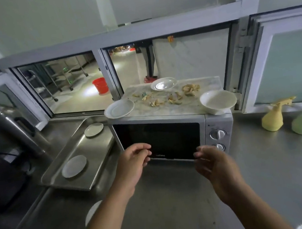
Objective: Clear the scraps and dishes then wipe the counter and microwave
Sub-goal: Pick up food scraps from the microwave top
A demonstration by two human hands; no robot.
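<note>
Scraps (170, 95) are strewn across the microwave (170, 136) top at frame centre, among two plates (120, 109) and a bowl (218, 101). Below it, left hand (133, 160) and right hand (216, 163) are raised empty, fingers loosely curled and parted.

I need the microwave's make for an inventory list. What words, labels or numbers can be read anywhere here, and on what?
Microwave door, bottom edge: a brand word in pale letters, too blurred to read.
Microwave control panel, small mark above the upper knob: too small to read.
Markings around the knobs: not legible.
Spray bottles, plates, bowl, tray: no text visible.
</note>
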